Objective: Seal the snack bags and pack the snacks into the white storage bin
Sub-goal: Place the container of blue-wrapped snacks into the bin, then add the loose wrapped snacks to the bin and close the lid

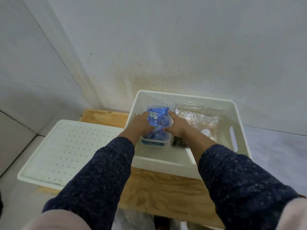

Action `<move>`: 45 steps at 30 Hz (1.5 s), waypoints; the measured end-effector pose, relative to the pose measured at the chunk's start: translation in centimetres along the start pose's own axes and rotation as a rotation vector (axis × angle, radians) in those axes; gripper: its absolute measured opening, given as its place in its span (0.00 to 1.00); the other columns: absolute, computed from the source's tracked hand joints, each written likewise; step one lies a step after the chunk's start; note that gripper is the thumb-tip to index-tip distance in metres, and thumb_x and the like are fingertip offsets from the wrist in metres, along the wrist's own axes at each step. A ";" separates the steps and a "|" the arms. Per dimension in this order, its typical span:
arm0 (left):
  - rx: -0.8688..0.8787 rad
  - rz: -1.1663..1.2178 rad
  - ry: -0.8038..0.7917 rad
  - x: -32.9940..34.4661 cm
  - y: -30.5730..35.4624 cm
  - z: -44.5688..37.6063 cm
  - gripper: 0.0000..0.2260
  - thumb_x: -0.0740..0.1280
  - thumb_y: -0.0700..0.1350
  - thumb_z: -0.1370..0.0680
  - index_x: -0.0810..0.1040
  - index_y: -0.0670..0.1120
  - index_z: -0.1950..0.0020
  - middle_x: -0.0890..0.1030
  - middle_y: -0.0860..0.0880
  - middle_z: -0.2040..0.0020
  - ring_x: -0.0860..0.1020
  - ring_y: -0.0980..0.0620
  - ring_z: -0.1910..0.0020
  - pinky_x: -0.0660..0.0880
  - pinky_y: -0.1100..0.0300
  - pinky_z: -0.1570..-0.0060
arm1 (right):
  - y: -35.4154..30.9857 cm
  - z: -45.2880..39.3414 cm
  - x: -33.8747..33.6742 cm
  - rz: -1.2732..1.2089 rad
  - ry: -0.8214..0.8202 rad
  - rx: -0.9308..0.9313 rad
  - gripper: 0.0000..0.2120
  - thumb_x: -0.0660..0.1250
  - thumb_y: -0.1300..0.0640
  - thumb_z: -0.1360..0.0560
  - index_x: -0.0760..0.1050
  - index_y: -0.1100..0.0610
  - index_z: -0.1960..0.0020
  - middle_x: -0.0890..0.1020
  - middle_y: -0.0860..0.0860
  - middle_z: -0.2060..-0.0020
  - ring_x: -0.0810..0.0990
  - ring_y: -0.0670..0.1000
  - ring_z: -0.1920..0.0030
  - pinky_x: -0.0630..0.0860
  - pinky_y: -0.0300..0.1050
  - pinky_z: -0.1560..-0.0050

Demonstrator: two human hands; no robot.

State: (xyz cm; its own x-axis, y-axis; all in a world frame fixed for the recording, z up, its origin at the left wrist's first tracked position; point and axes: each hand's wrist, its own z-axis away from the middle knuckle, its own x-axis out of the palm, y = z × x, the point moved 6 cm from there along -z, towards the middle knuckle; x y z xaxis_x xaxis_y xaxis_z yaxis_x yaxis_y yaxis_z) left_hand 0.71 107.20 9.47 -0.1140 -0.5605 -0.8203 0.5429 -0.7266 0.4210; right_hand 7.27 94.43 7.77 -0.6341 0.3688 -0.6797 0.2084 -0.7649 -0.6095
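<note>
The white storage bin [214, 100] stands on a wooden table against the wall. Inside its left part sits a clear plastic container [156, 143] filled with blue-wrapped snacks [158, 118]. My left hand [141, 124] grips the container's left side and my right hand [177, 126] grips its right side, both reaching down into the bin. To the right of it in the bin lies a clear zip bag [199, 117] with pale brown snacks. A small dark packet [179, 141] shows under my right wrist.
The bin's perforated white lid [66, 151] lies flat on the left of the wooden table [162, 190], partly overhanging its edge. A stained white wall rises just behind the bin. Tiled floor shows at left.
</note>
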 end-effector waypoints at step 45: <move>0.479 -0.136 -0.062 31.7 17.4 25.9 0.36 0.65 0.61 0.27 0.53 0.55 0.24 0.53 0.44 0.23 0.54 0.43 0.24 0.61 0.47 0.28 | 34.9 38.9 -1.2 0.178 0.430 0.432 0.44 0.71 0.41 0.31 0.50 0.46 0.23 0.52 0.55 0.24 0.52 0.57 0.24 0.60 0.55 0.27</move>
State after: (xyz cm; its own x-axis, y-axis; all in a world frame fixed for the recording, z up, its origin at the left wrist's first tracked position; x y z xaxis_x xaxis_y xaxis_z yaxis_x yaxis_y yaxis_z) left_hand -15.01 66.48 0.83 -0.2144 -0.4599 -0.8617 0.0782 -0.8875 0.4541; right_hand -13.71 46.72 3.15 -0.2425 0.3270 -0.9134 -0.0936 -0.9450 -0.3135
